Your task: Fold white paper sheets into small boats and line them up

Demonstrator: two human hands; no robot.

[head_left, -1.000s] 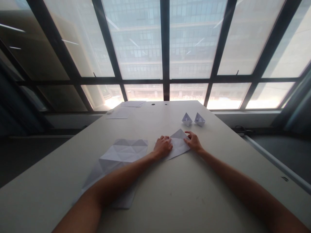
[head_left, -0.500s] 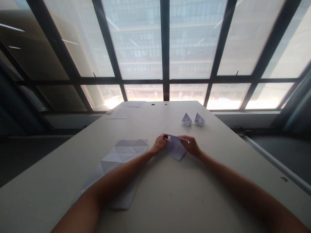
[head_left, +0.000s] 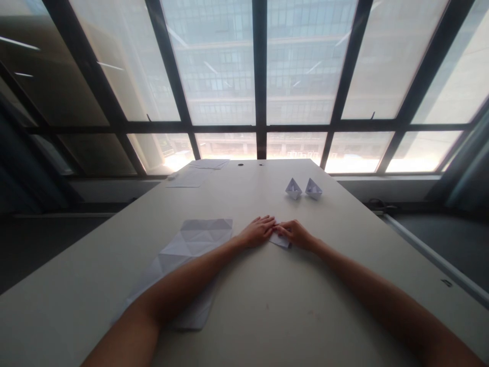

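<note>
A small folded sheet of white paper (head_left: pixel 280 241) lies on the table, mostly covered by my hands. My left hand (head_left: pixel 259 232) rests flat across its left part, fingers stretched out and pointing right. From the right, my right hand (head_left: pixel 296 234) has its fingers curled against the paper's upper right part; its fingertips nearly meet those of the left. Under and beside my left forearm is a large creased white sheet (head_left: pixel 202 237), partly hidden by the arm.
Two folded paper boats (head_left: pixel 293 188) stand side by side beyond my right hand. Several flat white sheets (head_left: pixel 189 178) lie at the table's far left. The white table (head_left: pixel 267 306) runs up to a wall of windows (head_left: pixel 225 66).
The paper was held raised and tilted between both hands; now it lies lower and folded smaller. My left hand has flattened onto it, and my right fingers have moved inward.
</note>
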